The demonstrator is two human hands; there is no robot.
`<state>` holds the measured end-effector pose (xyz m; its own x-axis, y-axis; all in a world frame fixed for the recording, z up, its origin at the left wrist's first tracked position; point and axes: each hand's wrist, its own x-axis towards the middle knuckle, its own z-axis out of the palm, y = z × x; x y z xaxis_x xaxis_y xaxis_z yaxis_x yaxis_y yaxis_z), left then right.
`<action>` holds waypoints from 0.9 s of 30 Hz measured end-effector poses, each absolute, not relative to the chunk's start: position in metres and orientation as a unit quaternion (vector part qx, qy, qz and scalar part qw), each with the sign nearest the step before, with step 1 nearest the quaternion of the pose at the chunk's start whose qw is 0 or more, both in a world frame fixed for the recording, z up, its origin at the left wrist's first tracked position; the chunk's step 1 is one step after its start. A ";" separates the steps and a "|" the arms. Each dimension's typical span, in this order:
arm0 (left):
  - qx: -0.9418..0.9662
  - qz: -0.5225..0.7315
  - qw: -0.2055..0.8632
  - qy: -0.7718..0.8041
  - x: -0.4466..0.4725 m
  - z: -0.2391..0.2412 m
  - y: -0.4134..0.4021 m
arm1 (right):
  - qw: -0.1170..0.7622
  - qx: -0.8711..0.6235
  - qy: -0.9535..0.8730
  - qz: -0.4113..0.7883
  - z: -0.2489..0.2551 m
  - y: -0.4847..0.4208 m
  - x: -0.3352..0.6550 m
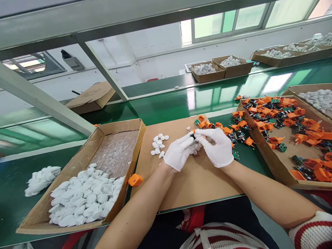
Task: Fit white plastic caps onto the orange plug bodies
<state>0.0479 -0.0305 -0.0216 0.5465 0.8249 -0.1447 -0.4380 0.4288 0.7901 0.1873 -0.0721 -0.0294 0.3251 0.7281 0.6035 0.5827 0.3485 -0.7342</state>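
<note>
You're in a factory assembly room: long green worktop (pixel 160 105), cardboard boxes (pixel 278 160) of orange plugs (pixel 321 174), circuit boards (pixel 282 147), white lumps (pixel 88 197).

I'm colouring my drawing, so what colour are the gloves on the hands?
The gloves are white, seen in the head view.

Bench: long, flat green worktop (pixel 12 207). On it, L to R: crumpled white cloth bundle (pixel 43 180); shallow rect. brown cardboard tray (pixel 116 148), set at an angle; flat tan cardboard sheet (pixel 197 186), just beside tray, approx. mid. Then loose orange plastic plugs w/ green circuit boards (pixel 243 124), scattered btwn sheet & 2nd shallow brown cardboard tray (pixel 266 155), far R; some plugs overlap sheet's far R corner.
</note>
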 end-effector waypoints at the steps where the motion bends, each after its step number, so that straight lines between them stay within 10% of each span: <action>1: 0.361 0.395 0.799 0.272 0.048 -0.020 -0.031 | 0.582 -0.578 -0.568 0.067 -0.030 -0.072 0.187; 27: 0.331 0.454 0.786 0.257 0.047 -0.028 -0.028 | 0.419 -0.520 -0.737 0.102 -0.037 -0.072 0.185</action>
<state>0.0467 -0.0283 -0.0285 0.4548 0.8846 -0.1031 -0.5442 0.3677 0.7541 0.1847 -0.0723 -0.0368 -0.1071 0.8522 0.5121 0.6810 0.4382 -0.5868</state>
